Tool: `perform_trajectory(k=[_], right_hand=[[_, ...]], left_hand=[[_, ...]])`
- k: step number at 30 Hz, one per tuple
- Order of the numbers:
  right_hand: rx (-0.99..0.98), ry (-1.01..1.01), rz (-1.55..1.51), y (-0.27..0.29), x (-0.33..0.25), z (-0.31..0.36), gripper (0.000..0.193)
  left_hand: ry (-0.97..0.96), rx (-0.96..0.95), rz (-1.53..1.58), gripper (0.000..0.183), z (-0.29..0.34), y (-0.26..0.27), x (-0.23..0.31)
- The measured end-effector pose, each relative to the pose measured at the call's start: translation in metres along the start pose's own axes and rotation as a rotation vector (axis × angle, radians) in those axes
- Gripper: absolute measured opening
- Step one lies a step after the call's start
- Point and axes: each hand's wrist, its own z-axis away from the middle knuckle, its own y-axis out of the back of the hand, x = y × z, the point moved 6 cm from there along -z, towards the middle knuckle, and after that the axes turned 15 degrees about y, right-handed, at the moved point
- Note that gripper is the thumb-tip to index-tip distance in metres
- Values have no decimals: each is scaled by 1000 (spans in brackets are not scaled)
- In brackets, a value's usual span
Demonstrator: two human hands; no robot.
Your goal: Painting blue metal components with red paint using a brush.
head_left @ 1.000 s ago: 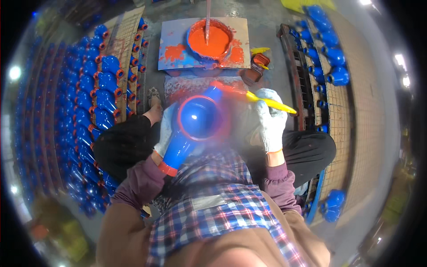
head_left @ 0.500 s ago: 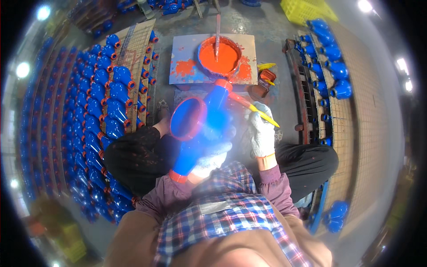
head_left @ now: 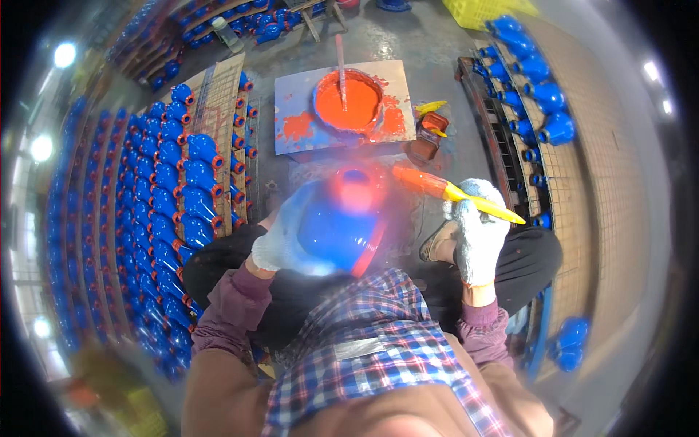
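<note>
In my gloved left hand [head_left: 290, 237] is a blue pipe fitting [head_left: 331, 237] with orange-red painted rims, blurred by motion. My fingers wrap its left side, and one ringed opening faces the far side. My gloved right hand [head_left: 480, 233] pinches a paintbrush [head_left: 455, 192] by its yellow handle. The brush's orange-coated bristles point left, just right of the fitting and apart from it. Beyond the fitting, a round tub [head_left: 351, 102] of orange-red paint stands on a paint-smeared board [head_left: 287, 87], with a stick [head_left: 340, 54] upright in the paint.
Racks of similar blue fittings [head_left: 200, 175] crowd the left side. On the right, a mesh-topped shelf [head_left: 575, 189] carries several more. A small red-brown container [head_left: 431, 124] with yellow-handled tools sits right of the board. A yellow crate [head_left: 470, 13] stands at the far right.
The fitting has been turned in my left hand, so an opening that pointed away now faces up. My left hand moved to its left side. My right hand drew the brush rightward, away from the rim.
</note>
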Motion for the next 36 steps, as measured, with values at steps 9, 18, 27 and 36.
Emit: perform_trajectory(k=[9, 18, 27, 36], right_hand=[[-123, 161, 281, -15, -36, -9, 22], [-38, 42, 356, -8, -12, -8, 25], [-136, 154, 464, -29, 4, -10, 21], [-244, 184, 438, -41, 6, -7, 20]], left_hand=[[-35, 113, -201, 82, -14, 5, 42], [58, 165, -427, 76, -21, 4, 36], [13, 192, -282, 83, -24, -5, 24], [-28, 184, -242, 82, -33, -8, 23]])
